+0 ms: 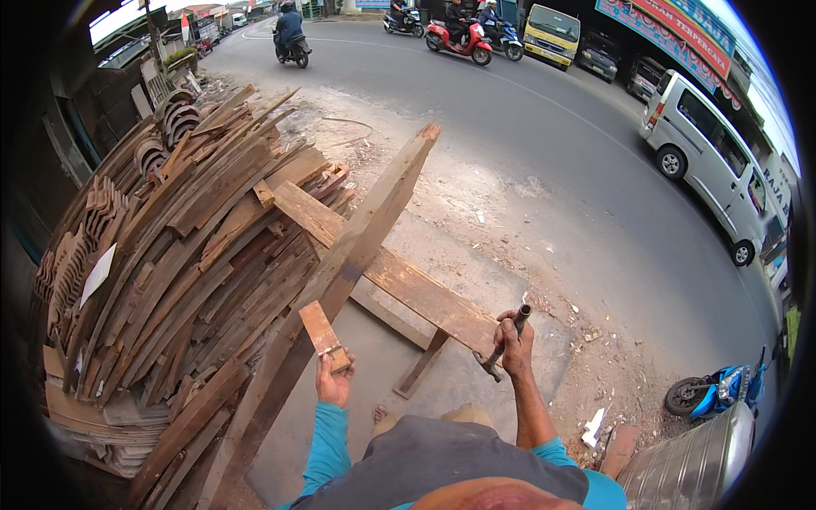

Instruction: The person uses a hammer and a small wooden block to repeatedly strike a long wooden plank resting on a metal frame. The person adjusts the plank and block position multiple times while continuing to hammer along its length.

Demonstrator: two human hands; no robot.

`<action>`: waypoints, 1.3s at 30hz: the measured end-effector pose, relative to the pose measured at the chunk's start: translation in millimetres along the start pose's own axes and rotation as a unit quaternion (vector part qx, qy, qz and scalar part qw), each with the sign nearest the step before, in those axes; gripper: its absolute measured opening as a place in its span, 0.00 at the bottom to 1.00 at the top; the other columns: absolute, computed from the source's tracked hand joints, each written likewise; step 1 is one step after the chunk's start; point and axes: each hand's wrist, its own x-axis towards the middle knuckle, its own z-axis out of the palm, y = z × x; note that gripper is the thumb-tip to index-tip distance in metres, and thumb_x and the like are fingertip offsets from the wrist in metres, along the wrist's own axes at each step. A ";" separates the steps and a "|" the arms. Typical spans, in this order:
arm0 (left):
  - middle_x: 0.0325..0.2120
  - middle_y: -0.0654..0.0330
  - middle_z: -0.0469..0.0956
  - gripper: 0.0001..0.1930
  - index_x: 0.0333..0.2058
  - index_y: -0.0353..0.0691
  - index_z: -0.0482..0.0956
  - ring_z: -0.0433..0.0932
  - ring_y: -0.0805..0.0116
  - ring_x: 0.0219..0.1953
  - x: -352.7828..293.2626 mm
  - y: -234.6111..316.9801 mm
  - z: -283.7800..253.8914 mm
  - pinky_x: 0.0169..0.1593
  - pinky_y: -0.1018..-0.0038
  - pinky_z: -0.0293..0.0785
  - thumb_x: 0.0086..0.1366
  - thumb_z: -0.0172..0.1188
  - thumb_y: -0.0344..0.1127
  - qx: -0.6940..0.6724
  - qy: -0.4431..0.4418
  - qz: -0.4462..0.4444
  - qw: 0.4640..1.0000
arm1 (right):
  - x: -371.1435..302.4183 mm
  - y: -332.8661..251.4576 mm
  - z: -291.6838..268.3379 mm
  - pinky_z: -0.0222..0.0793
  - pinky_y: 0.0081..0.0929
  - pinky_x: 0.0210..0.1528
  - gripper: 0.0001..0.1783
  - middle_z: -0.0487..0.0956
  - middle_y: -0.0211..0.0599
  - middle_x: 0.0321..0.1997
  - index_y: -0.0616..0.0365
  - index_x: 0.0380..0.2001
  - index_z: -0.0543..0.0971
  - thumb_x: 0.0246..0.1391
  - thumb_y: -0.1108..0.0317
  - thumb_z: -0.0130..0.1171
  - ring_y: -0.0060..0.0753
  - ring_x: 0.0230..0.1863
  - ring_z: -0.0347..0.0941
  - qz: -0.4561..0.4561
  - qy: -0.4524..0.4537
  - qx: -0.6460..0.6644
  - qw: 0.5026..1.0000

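My left hand (334,384) is closed around the lower end of a short, reddish-brown wood block (317,326), which tilts up and away from me. It is just right of a long, thick wooden beam (348,255) with a splintered far end. In my right fist (516,348) is a hammer (490,367). Its dark metal head hangs at the lower left of the fist, and its tube-like handle (523,314) sticks out above. Beneath the beam a worn plank (425,299) runs crosswise, its near right end close to the hammer. A wooden leg (422,365) supports this plank.
A large heap of old timber (212,246) with stacked roof tiles (85,221) fills the left side. Rubble (595,340) lines the road edge. At lower right stand a ribbed metal tank (693,455) and a blue motorbike (722,389). A silver van (710,157) and motorbikes are on the road.
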 end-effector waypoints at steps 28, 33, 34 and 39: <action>0.52 0.50 0.80 0.27 0.60 0.39 0.71 0.80 0.57 0.53 62.0 0.4 -43.7 0.57 0.60 0.77 0.71 0.51 0.51 -0.261 0.018 0.074 0.962 | 94.0 -60.3 355.4 0.60 0.20 0.20 0.12 0.71 0.31 0.20 0.66 0.38 0.74 0.66 0.65 0.57 0.19 0.18 0.63 -0.080 -0.496 0.138 0.854; 0.49 0.51 0.80 0.34 0.60 0.43 0.70 0.81 0.59 0.50 67.8 0.4 -42.6 0.54 0.62 0.78 0.70 0.48 0.67 -0.274 0.045 0.027 0.960 | 57.9 -40.3 488.7 0.58 0.21 0.19 0.15 0.68 0.26 0.16 0.60 0.28 0.75 0.64 0.61 0.62 0.17 0.16 0.61 -0.067 -0.602 0.068 0.793; 0.49 0.51 0.81 0.36 0.60 0.43 0.70 0.81 0.60 0.49 67.2 1.1 -42.6 0.54 0.62 0.78 0.70 0.48 0.69 -0.254 0.069 0.023 0.964 | 47.1 -35.6 510.3 0.58 0.21 0.19 0.15 0.67 0.24 0.16 0.59 0.26 0.75 0.64 0.61 0.62 0.17 0.16 0.61 -0.042 -0.617 0.065 0.783; 0.42 0.54 0.82 0.36 0.55 0.43 0.72 0.84 0.62 0.42 66.3 4.0 -46.4 0.45 0.63 0.80 0.69 0.46 0.72 -0.257 0.104 0.029 0.960 | 18.8 -4.0 585.6 0.56 0.22 0.20 0.19 0.69 0.23 0.16 0.54 0.20 0.72 0.62 0.58 0.60 0.16 0.17 0.61 -0.006 -0.685 -0.063 0.726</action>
